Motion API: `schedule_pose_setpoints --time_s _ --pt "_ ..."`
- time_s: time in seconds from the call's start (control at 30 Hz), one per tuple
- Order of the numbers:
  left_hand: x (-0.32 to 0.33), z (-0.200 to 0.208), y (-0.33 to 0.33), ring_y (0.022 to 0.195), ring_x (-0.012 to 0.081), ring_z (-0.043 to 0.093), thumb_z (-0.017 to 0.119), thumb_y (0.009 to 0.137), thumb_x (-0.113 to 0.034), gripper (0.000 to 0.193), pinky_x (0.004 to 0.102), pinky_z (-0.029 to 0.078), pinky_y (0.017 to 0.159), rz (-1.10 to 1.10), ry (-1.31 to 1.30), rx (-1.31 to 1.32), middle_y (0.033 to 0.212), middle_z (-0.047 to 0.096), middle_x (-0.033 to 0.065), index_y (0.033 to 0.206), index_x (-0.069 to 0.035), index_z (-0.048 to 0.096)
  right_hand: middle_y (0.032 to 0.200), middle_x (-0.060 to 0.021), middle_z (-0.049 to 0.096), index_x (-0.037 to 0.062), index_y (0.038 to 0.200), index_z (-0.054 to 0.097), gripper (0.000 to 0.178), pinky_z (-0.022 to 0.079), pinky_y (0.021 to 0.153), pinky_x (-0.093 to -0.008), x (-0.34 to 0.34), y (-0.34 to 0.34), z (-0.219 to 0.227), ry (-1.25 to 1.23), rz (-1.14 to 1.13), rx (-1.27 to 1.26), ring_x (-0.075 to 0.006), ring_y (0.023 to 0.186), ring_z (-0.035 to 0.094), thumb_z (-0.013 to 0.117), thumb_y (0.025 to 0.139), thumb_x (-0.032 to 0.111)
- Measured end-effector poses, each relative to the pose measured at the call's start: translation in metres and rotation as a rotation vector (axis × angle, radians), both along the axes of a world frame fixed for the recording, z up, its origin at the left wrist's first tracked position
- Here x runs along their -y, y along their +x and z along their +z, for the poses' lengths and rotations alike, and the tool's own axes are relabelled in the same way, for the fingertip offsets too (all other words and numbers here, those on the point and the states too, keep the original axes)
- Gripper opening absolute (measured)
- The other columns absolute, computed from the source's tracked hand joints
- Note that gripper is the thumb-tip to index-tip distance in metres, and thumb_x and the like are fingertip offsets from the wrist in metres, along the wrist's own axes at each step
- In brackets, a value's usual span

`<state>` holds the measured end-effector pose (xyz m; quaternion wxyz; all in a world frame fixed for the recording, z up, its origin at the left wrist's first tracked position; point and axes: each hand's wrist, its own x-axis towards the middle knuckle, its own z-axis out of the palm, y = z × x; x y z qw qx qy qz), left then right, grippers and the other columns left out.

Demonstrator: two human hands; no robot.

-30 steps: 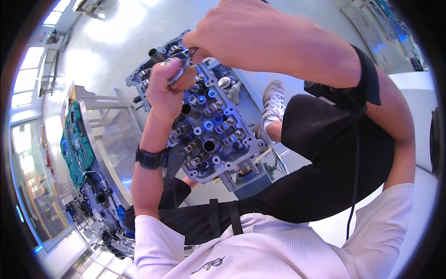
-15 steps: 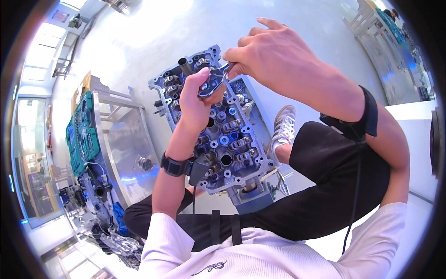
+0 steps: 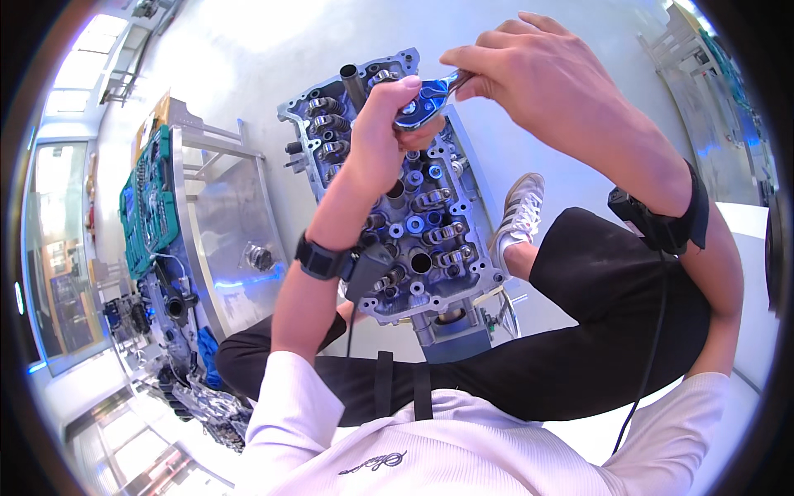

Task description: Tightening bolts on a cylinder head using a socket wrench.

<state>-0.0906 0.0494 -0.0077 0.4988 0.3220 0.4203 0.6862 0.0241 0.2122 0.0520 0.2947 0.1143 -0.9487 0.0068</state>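
A grey metal cylinder head (image 3: 430,219) with rows of rocker arms and springs sits in front of me. Over its far half, my left hand (image 3: 389,132) is closed round the head of a shiny ratchet wrench (image 3: 423,106), thumb on top. My right hand (image 3: 521,70) pinches the ratchet's handle end between thumb and fingers, to the right of my left hand. What lies below the ratchet's head is hidden by my left hand. A dark upright tube (image 3: 353,85) stands in the cylinder head just beyond my left hand.
A stand (image 3: 455,343) bears the cylinder head. To the left, a metal bench (image 3: 223,198) carries a round metal part (image 3: 258,256), with an open green tool case (image 3: 149,198) along its far side. Engine parts (image 3: 178,331) lie nearer. My shoe (image 3: 521,215) is right of the cylinder head.
The cylinder head and both hands appear higher and further right, as the whole view has shifted. Both hands keep their hold on the ratchet wrench, which has hardly turned.
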Motion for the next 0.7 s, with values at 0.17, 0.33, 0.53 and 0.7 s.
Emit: schedule_pose_setpoints --time_s 0.17,0.33,0.53,0.7 --pt "0.002 0.002 0.001 0.050 0.0110 0.034 0.040 0.094 -0.037 0.041 0.0266 0.026 0.049 0.072 -0.004 -0.002 0.055 0.041 -0.0011 0.064 -0.010 0.046 0.070 -0.0097 0.064 0.0076 0.092 0.066 0.020 0.048 0.060 -0.0391 0.018 0.018 0.018 0.039 -0.248 0.423 -0.0280 0.068 0.064 0.063 0.086 0.027" --pt "-0.001 0.002 0.036 0.054 0.0112 0.038 0.048 0.094 -0.027 0.027 0.0258 0.029 0.051 0.662 -0.093 -0.042 0.067 0.051 0.0009 0.086 -0.004 0.058 0.071 -0.0106 0.065 0.0074 0.094 0.065 0.020 0.047 0.058 -0.0400 0.038 0.024 0.035 -0.051 -0.202 0.763 -0.0281 0.067 0.063 0.061 0.088 0.026" --pt "-0.001 0.000 0.002 0.054 0.0048 0.023 0.053 0.090 -0.030 0.039 0.0262 0.017 0.050 0.040 -0.047 -0.205 0.057 0.030 -0.0077 0.059 -0.012 0.040 0.072 -0.0114 0.065 0.0062 0.092 0.064 0.020 0.047 0.059 -0.0409 -0.006 0.005 -0.002 0.073 -0.038 0.082 -0.0293 0.067 0.063 0.060 0.088 0.026" --pt "0.006 -0.010 0.006 0.052 0.0065 0.030 0.046 0.093 -0.038 0.041 0.0256 0.022 0.051 0.294 -0.091 -0.198 0.057 0.040 -0.0040 0.062 -0.010 0.046 0.069 -0.0140 0.064 0.0045 0.088 0.062 0.021 0.047 0.058 -0.0414 0.032 0.020 0.030 0.002 -0.233 0.601 -0.0304 0.066 0.064 0.061 0.088 0.026"
